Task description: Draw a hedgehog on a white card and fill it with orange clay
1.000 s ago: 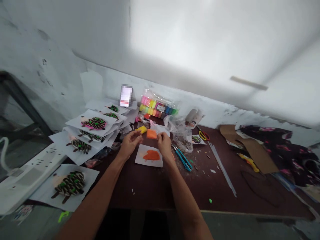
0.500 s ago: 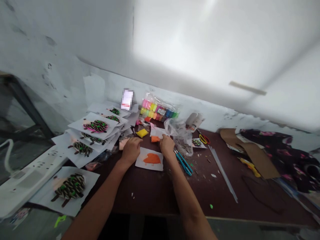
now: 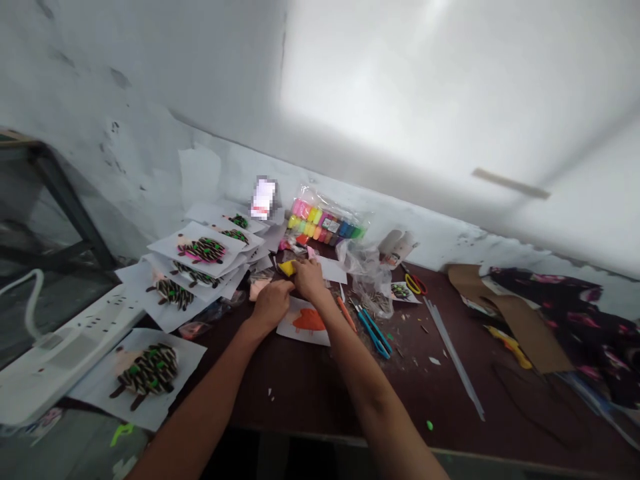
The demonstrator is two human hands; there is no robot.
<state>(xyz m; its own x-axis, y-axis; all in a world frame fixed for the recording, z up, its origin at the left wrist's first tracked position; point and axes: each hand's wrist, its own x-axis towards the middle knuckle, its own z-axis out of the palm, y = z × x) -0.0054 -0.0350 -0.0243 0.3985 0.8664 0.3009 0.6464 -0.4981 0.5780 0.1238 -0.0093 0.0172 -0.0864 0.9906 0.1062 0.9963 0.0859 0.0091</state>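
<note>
My right hand [image 3: 309,277] reaches across to a small yellow packet of modelling clay [image 3: 287,268], its fingers closed at the packet's right edge. Close beside it, my left hand [image 3: 273,304] has curled fingers, and what they hold, if anything, is hidden. A peach-coloured clay packet [image 3: 259,288] lies just behind the left hand. Below both hands rests a white paper card [image 3: 300,336] with a flat orange animal shape [image 3: 309,320] on it, partly covered by my right forearm. A blank white paper [image 3: 334,269] lies behind my right wrist.
Stacked hedgehog cards [image 3: 203,249] and a white power strip [image 3: 75,340] are at left. A clay set [image 3: 327,223] and a lit phone [image 3: 264,198] stand by the wall. Blue-handled tweezers [image 3: 375,333], scissors [image 3: 416,284] and clear strips [image 3: 455,360] lie at right.
My right hand has moved left, from the orange packet and white paper to the yellow packet. The orange packet is now out of sight. An orange stick-like tool shows beside the right forearm.
</note>
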